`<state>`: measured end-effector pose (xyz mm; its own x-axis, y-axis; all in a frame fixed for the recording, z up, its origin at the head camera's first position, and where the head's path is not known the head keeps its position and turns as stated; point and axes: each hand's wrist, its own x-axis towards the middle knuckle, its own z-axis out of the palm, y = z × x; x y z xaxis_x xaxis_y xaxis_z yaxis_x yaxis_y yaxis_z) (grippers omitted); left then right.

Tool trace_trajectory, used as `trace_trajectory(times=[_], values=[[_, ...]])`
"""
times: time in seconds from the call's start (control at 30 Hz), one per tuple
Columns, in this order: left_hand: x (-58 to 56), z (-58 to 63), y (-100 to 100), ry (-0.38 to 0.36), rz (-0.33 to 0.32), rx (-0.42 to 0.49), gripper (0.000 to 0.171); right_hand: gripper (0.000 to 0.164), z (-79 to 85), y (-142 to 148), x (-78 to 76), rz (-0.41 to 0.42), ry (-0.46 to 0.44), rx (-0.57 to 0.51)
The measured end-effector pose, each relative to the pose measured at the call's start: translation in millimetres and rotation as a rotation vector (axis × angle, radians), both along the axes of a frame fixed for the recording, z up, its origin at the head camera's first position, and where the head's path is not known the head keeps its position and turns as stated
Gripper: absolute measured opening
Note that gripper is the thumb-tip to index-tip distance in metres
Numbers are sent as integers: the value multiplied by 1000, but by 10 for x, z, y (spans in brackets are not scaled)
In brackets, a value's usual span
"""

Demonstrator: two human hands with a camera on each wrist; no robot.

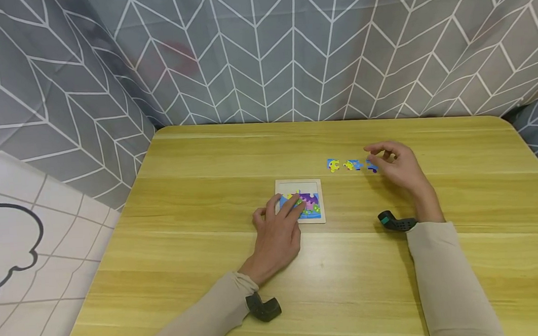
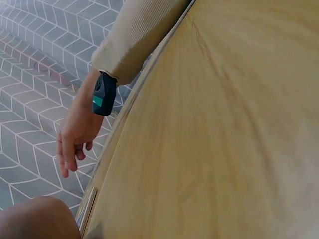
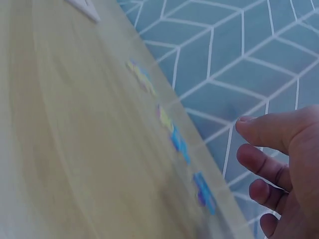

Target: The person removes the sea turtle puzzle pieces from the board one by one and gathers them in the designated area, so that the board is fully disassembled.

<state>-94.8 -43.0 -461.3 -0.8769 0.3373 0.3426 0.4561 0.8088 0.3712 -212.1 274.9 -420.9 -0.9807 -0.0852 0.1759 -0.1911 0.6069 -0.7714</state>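
My left hand point(image 1: 276, 237) lies over the lower left of a square jigsaw puzzle tray point(image 1: 322, 200), its spread fingers on the coloured pieces. Joined purple, green and blue pieces point(image 1: 313, 206) fill the lower part of the tray, while its pale base shows along the top. Over to the right, my right hand point(image 1: 396, 165) hovers above the rightmost loose puzzle piece point(image 3: 204, 193), fingers loosely bent with nothing between them. Left of that piece lie a yellow-and-blue piece point(image 1: 353, 164) and a yellow fish-like piece point(image 1: 333, 165). The left wrist view mostly hides the left hand.
A light wood-grain table point(image 1: 197, 192) bears everything. Behind it hangs a grey curtain point(image 1: 263, 51) with white zigzag lines. Black wrist devices point(image 1: 263, 309) sit at both sleeve cuffs. White patterned cloth point(image 1: 36, 251) shows at the left beyond the table edge.
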Motion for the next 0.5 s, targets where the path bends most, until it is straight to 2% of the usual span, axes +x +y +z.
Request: trace_trajectory(times=[0.23,0.5], values=[[29,19,8,-4,-13,-31,40,23,54,-212,-21,75,45,-8],[112,50,43,19,-67,-114,46,19,2,-455,-20,158,30,22]])
